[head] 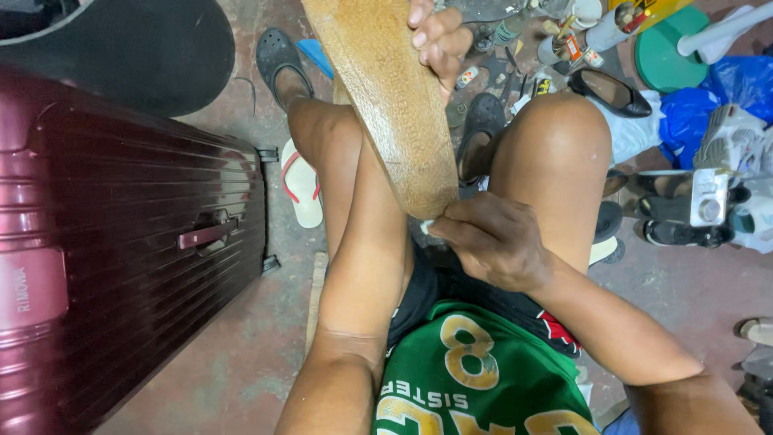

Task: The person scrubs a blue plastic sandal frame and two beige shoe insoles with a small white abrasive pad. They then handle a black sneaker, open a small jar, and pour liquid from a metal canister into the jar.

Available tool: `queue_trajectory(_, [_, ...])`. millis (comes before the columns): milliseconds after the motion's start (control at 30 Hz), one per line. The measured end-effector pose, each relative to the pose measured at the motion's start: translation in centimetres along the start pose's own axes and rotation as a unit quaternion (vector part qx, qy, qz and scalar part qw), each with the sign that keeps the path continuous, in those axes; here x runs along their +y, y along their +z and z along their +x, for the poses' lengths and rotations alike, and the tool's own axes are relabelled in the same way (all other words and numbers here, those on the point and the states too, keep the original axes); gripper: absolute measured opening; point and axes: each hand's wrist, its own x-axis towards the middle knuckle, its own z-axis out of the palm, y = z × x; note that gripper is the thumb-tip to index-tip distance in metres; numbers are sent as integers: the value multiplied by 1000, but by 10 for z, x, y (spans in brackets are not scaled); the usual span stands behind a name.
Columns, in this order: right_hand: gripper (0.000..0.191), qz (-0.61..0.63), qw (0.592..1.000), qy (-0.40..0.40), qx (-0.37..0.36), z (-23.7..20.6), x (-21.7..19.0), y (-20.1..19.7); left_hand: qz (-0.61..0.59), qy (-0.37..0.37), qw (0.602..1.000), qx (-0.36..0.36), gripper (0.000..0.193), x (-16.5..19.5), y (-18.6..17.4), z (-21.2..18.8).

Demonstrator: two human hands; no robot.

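**Sole, tan, held between two hands over the knees**

Right hand (493, 242): mine, at 6 o'clock of the sole (386, 97). Fingers pressed together, pinching a small white scrap (427, 226) against the sole's near tip; whether it is cloth or paper I cannot tell.

Left hand (439, 36): at 12 o'clock, fingers curled over the sole's far right edge, forearm running beneath it.

Sole: long, tan, grainy face up, slanting from the top of view down to my lap, between my knees. By its look I judge it stiff and light, a little rough, not slippery, unlikely to break. Best taken by the edges near each end, as I have it, which leaves the face free.

Outward, at 3 o'clock: black flat shoe (612, 90), blue bag (708, 105), more black shoes (684, 234), a small grey box (708, 197).

At 1 o'clock: bottles and tins (564, 44), green round lid (672, 44).

At 11 o'clock: black clog (278, 56) on my foot.

At 9 o'clock: white flip-flop, red strap (299, 181), on the floor (241, 362); beyond it a dark red ribbed suitcase (121, 242), lying flat.
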Motion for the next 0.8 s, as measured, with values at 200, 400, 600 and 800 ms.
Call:
queue_trajectory(200, [28, 127, 992, -3, -10, 15, -8, -25, 23, 23, 998, -47, 16, -7, 10, 7])
queue_trajectory(400, [21, -34, 999, 21, -23, 36, 8, -16, 65, 64, 995, -32, 22, -12, 3, 1])
queue_trajectory(600, [10, -159, 984, 48, 68, 69, 44, -24, 94, 82, 992, -6, 28, -34, -21, 6])
queue_trajectory(800, [13, -109, 989, 94, 35, 66, 4, -27, 141, 110, 983, 41, 25, -29, 2, 1])
